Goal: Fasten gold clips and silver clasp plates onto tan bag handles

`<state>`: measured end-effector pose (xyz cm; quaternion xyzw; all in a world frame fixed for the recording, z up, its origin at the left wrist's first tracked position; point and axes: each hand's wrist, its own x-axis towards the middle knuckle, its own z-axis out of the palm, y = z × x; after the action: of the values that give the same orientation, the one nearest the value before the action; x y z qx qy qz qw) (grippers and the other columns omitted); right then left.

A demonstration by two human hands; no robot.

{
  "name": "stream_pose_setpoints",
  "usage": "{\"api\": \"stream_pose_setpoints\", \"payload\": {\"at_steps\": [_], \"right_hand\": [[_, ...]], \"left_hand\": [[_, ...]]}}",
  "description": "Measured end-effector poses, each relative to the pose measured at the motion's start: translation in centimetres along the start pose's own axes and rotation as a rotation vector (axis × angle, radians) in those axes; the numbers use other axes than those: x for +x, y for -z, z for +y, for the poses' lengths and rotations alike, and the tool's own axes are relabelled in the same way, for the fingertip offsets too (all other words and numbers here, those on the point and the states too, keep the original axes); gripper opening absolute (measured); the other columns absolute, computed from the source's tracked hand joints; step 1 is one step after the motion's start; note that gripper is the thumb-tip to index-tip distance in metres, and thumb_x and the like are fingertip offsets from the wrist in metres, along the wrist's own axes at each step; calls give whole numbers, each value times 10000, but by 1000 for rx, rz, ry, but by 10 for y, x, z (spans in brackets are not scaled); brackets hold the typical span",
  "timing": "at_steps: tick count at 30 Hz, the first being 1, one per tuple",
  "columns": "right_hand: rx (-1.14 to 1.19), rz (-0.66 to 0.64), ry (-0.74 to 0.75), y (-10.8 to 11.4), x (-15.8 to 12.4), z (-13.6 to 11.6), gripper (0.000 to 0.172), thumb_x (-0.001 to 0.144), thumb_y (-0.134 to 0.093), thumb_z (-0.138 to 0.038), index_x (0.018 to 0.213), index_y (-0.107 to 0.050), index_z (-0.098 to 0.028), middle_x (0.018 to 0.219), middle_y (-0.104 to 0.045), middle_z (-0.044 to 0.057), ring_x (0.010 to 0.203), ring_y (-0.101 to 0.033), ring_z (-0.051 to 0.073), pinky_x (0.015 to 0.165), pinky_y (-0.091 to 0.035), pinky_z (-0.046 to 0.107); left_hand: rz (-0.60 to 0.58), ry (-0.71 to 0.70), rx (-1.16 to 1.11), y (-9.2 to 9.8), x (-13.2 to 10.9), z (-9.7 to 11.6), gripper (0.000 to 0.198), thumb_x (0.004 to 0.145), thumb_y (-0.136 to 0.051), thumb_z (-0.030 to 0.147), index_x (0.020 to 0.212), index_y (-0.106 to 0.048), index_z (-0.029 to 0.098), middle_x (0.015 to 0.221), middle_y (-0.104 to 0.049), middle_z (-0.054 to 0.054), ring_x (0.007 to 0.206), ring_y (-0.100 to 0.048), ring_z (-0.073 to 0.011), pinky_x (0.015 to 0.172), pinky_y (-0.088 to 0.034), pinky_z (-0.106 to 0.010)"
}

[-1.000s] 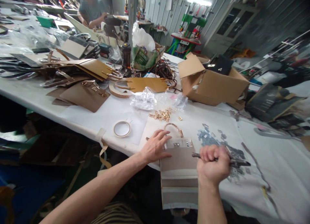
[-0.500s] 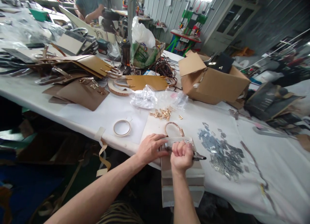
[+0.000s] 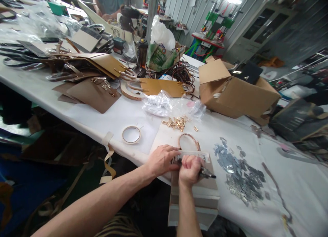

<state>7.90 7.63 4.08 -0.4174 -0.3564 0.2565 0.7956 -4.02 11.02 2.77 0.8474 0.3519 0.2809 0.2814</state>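
Note:
A beige handbag piece [image 3: 192, 206] with a looped handle [image 3: 188, 136] lies over the table's front edge, its lower part hanging down. My left hand [image 3: 162, 160] holds its upper left side, fingers on top and thumb spread lower. My right hand [image 3: 189, 170] is a fist around a dark metal hand tool [image 3: 208, 174]. One end of the tool sticks out to the right; the other points left near my left thumb. My fingers hide its middle, so its exact kind is unclear. Small metal fittings [image 3: 205, 158] show along the piece's upper edge, just beyond the fist.
Small gold fittings [image 3: 176, 123] lie beyond the handle, and many flat metal plates [image 3: 238, 168] to the right. A tape roll [image 3: 131, 134] sits on the left. Behind are clear plastic bags [image 3: 159, 103], a cardboard box [image 3: 238, 96] and brown bag panels [image 3: 93, 95]. A person [image 3: 109, 4] sits far back.
My view has turned, so the table's things sit further right. My right fist and the tool have moved left and slightly towards me over the handbag piece. My left hand stays at its side.

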Motion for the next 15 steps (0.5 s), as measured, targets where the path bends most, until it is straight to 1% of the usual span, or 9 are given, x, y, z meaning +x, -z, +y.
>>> {"api": "stream_pose_setpoints", "payload": {"at_steps": [2,6,9,11,13,15], "right_hand": [[18,-5,-34,2,5,2,481,1005,-517,-290,588,-291,-212,483,-251,-98,396,-242,64,436,-230,248],[190,17,-85,8,15,-3,516,1003,-480,-326,571,-222,-212,470,-195,-100,366,-182,60,399,-190,228],[246,89,-88,11,21,-13,495,989,-492,-337,593,-222,-213,471,-185,-108,359,-137,59,380,-168,205],[256,137,-90,12,23,-18,475,970,-505,-324,599,-229,-214,475,-189,-108,361,-131,60,378,-168,199],[258,133,-114,11,21,-19,470,957,-509,-315,593,-229,-214,469,-192,-106,362,-132,61,380,-174,202],[258,98,-140,9,18,-17,479,960,-505,-323,585,-227,-213,460,-195,-103,361,-136,63,383,-183,207]], "left_hand": [[-4,1,4,-1,2,-1,503,817,-843,418,1260,-695,233,1338,-707,-85,1133,-674,-274,996,-540,-408],[25,-21,-42,-2,2,-4,536,812,-843,472,1263,-701,219,1346,-707,-95,1155,-680,-271,1016,-550,-402],[63,-76,-62,1,-1,-8,570,819,-815,527,1271,-703,198,1334,-713,-109,1203,-671,-268,1054,-546,-393],[78,-104,-38,4,-4,-9,589,821,-797,551,1278,-700,193,1332,-715,-108,1230,-657,-268,1080,-538,-394],[71,-116,6,8,-8,-10,586,836,-772,563,1287,-697,196,1354,-705,-103,1259,-640,-271,1098,-532,-399],[59,-118,51,11,-10,-11,575,854,-751,569,1294,-696,202,1378,-693,-98,1276,-630,-276,1104,-528,-406]]}}
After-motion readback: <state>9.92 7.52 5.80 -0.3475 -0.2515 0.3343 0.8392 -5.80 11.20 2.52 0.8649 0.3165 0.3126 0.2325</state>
